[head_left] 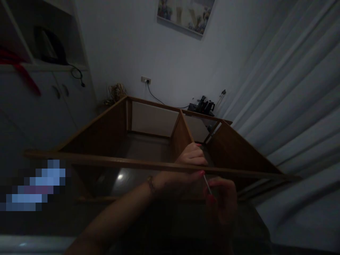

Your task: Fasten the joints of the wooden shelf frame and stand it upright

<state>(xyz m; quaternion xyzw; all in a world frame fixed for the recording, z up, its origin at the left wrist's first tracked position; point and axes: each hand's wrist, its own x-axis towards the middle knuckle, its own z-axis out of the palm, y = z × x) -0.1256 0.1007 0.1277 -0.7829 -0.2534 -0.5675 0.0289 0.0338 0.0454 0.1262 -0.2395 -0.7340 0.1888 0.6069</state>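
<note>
A wooden furniture frame (127, 163) with open sections lies across the middle of the view. My left hand (192, 156) is closed over its near rail, close to where the middle divider panel (182, 131) meets it. The fingers lie on the far side, and the thumb stretches along the near side. Just below the rail, my right hand (223, 198) pinches a thin, pale, straight rod (207, 185) between thumb and fingertips. The rod's upper end is beside my left thumb, at the rail's edge. Dim light hides what its tip touches.
Long white curtains (300, 71) hang at the right. A white cabinet (45, 95) with a dark kettle (50, 46) stands at the left. Behind the frame are a cord in a wall socket (146, 80) and dark appliances (204, 105). A blurred pixel patch covers something at the left.
</note>
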